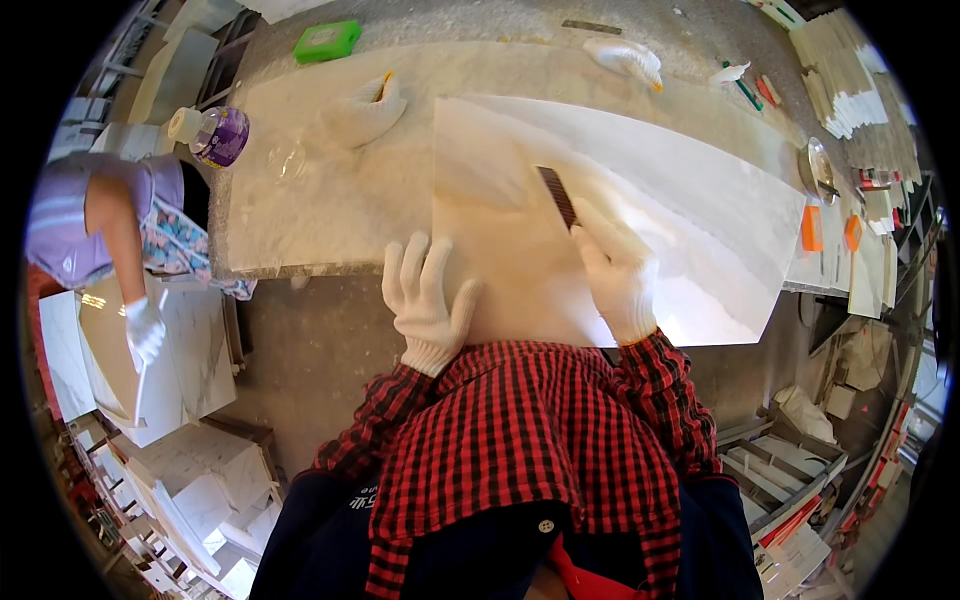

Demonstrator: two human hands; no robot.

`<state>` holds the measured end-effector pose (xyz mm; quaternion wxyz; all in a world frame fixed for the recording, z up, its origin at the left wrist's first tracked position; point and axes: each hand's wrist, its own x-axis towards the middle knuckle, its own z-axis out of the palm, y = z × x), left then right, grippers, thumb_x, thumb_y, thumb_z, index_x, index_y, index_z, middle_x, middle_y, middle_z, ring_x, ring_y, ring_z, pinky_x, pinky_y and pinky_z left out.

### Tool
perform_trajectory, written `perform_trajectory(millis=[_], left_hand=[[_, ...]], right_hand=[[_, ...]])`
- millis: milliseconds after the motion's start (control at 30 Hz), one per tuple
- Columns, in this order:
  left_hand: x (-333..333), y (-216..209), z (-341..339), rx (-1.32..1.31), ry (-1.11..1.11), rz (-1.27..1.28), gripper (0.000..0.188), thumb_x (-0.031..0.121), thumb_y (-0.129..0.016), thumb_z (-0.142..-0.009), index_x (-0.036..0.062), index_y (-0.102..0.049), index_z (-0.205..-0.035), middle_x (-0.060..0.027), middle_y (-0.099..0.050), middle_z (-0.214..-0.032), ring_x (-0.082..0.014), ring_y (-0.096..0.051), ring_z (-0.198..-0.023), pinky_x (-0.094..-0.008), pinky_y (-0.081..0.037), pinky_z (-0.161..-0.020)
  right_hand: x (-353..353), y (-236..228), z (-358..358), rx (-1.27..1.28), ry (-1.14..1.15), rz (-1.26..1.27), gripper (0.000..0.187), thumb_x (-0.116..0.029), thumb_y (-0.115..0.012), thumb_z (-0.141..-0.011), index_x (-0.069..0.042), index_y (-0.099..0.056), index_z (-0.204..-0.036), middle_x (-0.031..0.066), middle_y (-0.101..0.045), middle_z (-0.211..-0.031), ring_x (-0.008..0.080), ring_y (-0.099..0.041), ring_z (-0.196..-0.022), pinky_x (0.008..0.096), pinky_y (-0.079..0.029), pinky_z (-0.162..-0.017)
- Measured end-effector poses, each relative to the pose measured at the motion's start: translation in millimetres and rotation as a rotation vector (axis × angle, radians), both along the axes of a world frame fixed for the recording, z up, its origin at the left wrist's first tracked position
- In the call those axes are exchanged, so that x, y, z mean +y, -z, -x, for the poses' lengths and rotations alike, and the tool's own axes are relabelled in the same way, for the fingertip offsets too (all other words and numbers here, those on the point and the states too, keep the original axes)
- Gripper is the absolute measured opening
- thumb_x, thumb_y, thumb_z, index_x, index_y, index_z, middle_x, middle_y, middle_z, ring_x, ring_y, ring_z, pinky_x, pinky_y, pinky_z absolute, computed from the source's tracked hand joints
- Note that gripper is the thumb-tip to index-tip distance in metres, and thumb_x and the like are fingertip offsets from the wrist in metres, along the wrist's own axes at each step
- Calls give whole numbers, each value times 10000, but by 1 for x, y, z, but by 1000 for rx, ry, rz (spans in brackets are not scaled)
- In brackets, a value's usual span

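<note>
A glossy white slab (700, 220) with beige, marble-like veining lies on the worktable in front of me. My right hand (618, 268), in a white knitted glove, grips the near end of a dark, flat ribbed strip (556, 195) over the slab. The strip's far end points away and slightly left; whether its face touches the surface I cannot tell. My left hand (430, 300), gloved the same way, has its fingers spread at the slab's left edge and holds nothing.
Across the dusty table (290, 200) are a white glove (370, 110), another white glove (625, 60), a green box (328, 41) and a purple-labelled bottle (220, 136). Orange blocks (811, 229) sit at right. On the left, a person (120, 220) in lilac works beside stacked slabs (185, 350).
</note>
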<state>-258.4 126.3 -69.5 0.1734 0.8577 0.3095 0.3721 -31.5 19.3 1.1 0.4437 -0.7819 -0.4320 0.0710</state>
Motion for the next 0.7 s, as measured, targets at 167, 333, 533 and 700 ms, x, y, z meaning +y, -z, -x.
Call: perform_trajectory(millis=[167,333,533,700], left_hand=[[-2,-1,0,24,-9,3,646,240,-778,-868,50,-539,-1438,-174,-491,-1504,-455,-373,-1408,-562,-305,-1180],[3,-1,-1,-26,27,-9,625,239,-775,-857,46,-549,-1407,-177,-514,-1451,-455,-425,-1313,-562,-347,-1121],[7,-5,-3,-59,67,43,627,222,-782,-820,41,-557,-1377,-180,-521,-1417,-449,-454,-1243,-558,-384,-1065],[6,-5,-1,-30,42,4,654,216,-784,-822,45,-549,-1408,-185,-509,-1452,-455,-433,-1311,-557,-364,-1114]], right_hand=[[0,-2,-14,-42,113,21,326,-83,-713,-927,-41,-727,-1250,182,-760,-1070,310,-743,-955,360,-574,-837],[32,-1,-29,-213,173,97,336,-147,-717,-928,-120,-731,-1263,141,-745,-933,317,-719,-842,390,-567,-743],[56,2,-24,-371,147,131,299,-192,-678,-947,-197,-714,-1244,119,-682,-801,323,-674,-746,456,-518,-623],[55,-12,-8,-307,-287,240,309,-155,-690,-941,-140,-745,-1245,119,-716,-861,318,-688,-790,433,-532,-684]])
